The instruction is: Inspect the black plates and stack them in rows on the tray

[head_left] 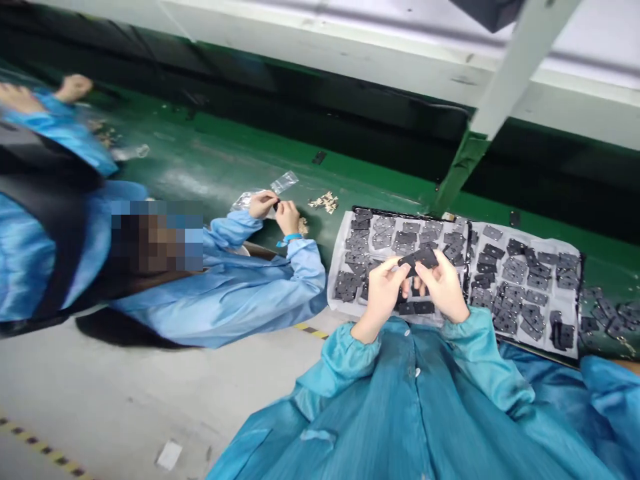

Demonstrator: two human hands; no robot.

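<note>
A long green surface (pixel 190 153) runs across the view. On its left part, a co-worker in a blue coat (pixel 220 303) sits working with both hands at a small dark piece. In front of the camera wearer, two white-lined trays, the left one (pixel 337 263) and the right one (pixel 571 307), lie side by side, both filled with groups of black rectangular plates. Over the left tray are the wearer's left hand (pixel 381 293) and right hand (pixel 446 288), the fingers of both closed on a black plate (pixel 421 261) between them, held up above the tray; whether it is one piece or several stacked cannot be told. Loose black plates (pixel 614 317) lie heaped beside the right tray. Near the co-worker's hands are a clear plastic bag (pixel 285 181) and small beige pieces (pixel 324 202).
</note>
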